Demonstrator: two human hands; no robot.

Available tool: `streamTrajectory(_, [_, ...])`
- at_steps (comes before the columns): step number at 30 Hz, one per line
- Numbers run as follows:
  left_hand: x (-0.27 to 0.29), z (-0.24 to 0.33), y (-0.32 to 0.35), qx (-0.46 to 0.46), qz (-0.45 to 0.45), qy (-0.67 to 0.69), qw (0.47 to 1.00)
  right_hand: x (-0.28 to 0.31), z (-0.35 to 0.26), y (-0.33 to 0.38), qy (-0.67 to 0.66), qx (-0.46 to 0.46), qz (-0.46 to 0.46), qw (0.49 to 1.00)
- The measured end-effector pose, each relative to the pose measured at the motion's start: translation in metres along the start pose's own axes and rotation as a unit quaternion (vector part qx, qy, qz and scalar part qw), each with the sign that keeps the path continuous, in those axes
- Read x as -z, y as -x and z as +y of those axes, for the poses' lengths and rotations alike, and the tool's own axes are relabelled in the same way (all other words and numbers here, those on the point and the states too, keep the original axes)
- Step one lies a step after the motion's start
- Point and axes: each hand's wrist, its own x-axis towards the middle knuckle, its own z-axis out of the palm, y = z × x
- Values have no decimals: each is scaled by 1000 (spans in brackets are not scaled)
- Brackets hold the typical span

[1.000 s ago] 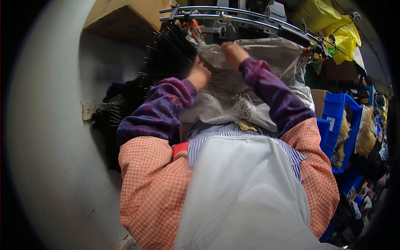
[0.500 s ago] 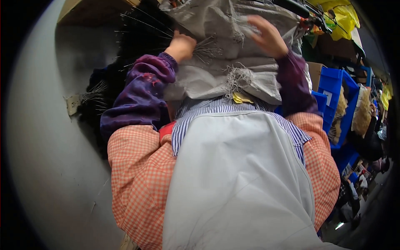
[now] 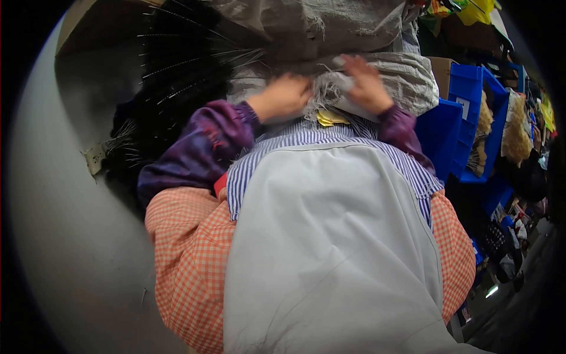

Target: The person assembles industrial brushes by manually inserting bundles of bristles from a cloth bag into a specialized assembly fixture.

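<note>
A pale grey woven sack cloth [image 3: 401,74] lies folded and rumpled across my front. Beside a tuft of frayed threads [image 3: 326,89] on it, my left hand [image 3: 285,95] is smeared by motion, so its grip cannot be made out. On the other side of the tuft, my right hand [image 3: 367,87] rests over the cloth with fingers apart. Yellow scraps [image 3: 331,118] sit just below the tuft, against my striped clothing. Left of my left hand is a black furry mass [image 3: 183,65] with long, thin pale strands sticking out.
A pale wall [image 3: 65,236] with a small socket-like box [image 3: 94,159] curves along the left. Blue bins [image 3: 466,88] stand at the right near a cardboard box [image 3: 439,69], with tan fluffy bundles [image 3: 517,127] beyond. Yellow bags [image 3: 474,12] hang at the upper right.
My left hand has left the strands and moved right and down to the frayed tuft. My right hand has come down toward me onto the cloth, whose near part now lies folded differently.
</note>
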Motion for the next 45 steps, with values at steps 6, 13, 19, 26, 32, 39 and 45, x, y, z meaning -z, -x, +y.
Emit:
streamTrajectory(6, [-25, -18, 17, 125, -106, -35, 986, -34, -16, -46, 164, -77, -331, 926])
streamTrajectory(13, [-36, -6, 58, -21, 251, 116, 961, -49, -48, -117, -103, 236, -30, 966])
streamTrajectory(19, [11, 1, 190, 148, 561, 118, 806, -97, -88, -164, -27, 128, -33, 991])
streamTrajectory(26, [27, -170, 342, 519, 507, -146, 672, -121, -80, -169, -219, 93, 39, 971])
streamTrajectory(32, [69, -257, 362, 516, 225, -309, 767, -89, -106, -172, -142, 36, -32, 989])
streamTrajectory(39, [119, -261, 347, 468, -14, -255, 846, -79, -118, -176, -33, 7, -55, 998])
streamTrajectory(45, [102, -291, 375, 380, 52, -300, 874, -129, -65, -187, -104, 85, -54, 989])
